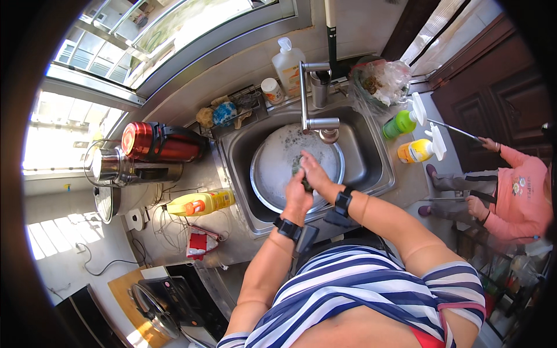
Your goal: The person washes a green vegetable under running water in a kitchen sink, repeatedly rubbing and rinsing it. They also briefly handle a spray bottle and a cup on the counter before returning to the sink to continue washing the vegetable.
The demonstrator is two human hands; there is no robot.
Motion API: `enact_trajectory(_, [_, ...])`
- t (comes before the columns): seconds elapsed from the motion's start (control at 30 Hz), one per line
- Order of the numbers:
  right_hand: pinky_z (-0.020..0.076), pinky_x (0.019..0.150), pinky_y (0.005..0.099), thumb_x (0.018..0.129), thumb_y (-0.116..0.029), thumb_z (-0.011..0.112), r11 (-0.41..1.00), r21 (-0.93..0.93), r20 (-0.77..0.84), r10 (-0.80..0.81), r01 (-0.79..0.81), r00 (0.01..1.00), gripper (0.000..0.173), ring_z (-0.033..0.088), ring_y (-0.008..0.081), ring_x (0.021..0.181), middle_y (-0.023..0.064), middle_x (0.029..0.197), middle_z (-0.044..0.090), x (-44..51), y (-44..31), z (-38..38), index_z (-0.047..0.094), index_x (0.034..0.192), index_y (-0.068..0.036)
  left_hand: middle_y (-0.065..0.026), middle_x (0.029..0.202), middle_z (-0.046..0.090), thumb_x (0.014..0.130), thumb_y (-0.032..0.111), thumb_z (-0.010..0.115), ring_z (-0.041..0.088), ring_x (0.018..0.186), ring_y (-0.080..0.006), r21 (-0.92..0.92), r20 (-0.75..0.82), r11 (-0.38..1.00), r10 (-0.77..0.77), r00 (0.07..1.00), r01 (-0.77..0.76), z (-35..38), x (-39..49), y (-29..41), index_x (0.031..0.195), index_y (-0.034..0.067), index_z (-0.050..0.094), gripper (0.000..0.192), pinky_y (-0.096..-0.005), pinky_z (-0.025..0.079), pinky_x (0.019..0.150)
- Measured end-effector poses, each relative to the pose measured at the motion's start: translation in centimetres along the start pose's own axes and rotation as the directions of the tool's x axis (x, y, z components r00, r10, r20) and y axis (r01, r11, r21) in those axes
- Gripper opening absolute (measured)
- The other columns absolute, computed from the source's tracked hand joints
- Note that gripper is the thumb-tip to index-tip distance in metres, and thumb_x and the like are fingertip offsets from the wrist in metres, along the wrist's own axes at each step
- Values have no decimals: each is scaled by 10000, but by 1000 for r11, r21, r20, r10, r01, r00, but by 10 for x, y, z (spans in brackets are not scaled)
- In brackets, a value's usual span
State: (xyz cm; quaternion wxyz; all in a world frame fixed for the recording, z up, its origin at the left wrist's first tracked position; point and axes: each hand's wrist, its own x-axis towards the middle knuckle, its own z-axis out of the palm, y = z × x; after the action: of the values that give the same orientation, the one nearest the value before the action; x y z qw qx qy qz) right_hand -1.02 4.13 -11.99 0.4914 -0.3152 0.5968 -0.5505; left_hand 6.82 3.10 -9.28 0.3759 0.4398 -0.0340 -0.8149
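Observation:
A round metal basin [254,174] full of cloudy, sudsy water sits in the stainless steel sink [363,148]. Above the water my left hand [299,195] and my right hand [319,175] come together around a dark green, soft-looking thing [307,184]. It could be a cloth or a scouring pad; my fingers and palms cover most of it. The thing is pressed between both hands. The swivel faucet [323,124] reaches over the basin's far side, just beyond my right fingertips.
Left of the sink lies a yellow detergent bottle [202,202], near a red vacuum flask [165,141]. A wire rack [256,108] holding scrubbers stands behind. Two spray bottles [402,124] and a plastic bag [378,85] flank the right side. Another person [518,191] holds poles at far right.

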Motion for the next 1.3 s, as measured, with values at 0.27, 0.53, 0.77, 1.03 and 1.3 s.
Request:
enact_trajectory(0.27, [242, 1137, 400, 971, -352, 486, 980, -190, 140, 90, -62, 986, 580, 314, 365, 1382, 254, 1464, 358, -4, -3, 1, 385, 1411, 11, -118, 1090, 600, 1021, 256, 412, 595, 1032, -261, 60, 41, 997, 51, 998, -53, -14, 6, 7, 1212, 30, 513, 313, -388, 506, 874])
enact_trajectory(0.53, [499, 806, 326, 867, -219, 679, 767, 324, 281, 482, -554, 830, 316, 611, 155, 869, 64, 975, 652, 33, -1, -38, 613, 1075, 10, -83, 1114, 627, 1000, 336, 463, 624, 993, -255, 146, 54, 989, -47, 997, 38, -9, 0, 5, 1189, 72, 544, 335, -412, 524, 844])
enact_trajectory(0.77, [392, 1042, 419, 785, -108, 556, 919, -278, 199, -229, 279, 953, 464, 484, 404, 1233, 180, 1332, 529, -10, -24, -14, 579, 1247, -69, -107, 1214, 575, 966, 562, 383, 548, 1117, -279, 171, 293, 984, -97, 951, 48, -16, 14, 15, 1236, 129, 526, 530, -458, 435, 989])
enact_trajectory(1.03, [284, 1118, 472, 955, -398, 493, 948, -308, -65, -100, 76, 993, 505, 368, 409, 1339, 269, 1416, 418, 7, -8, -13, 524, 1335, -67, -76, 1269, 530, 991, 437, 398, 509, 1179, -233, 122, 329, 990, -109, 938, 72, 6, 9, 0, 1287, 114, 495, 449, -389, 407, 1026])
enact_trajectory(1.3, [358, 1056, 439, 975, -317, 462, 999, 31, -3, 17, -17, 1000, 520, 476, 359, 1237, 253, 1282, 528, 19, 5, -3, 423, 1380, 7, -121, 1361, 470, 1024, 272, 353, 488, 1219, -271, 206, 354, 968, 63, 933, -144, 18, -1, -2, 1386, 53, 400, 426, -411, 384, 1055])
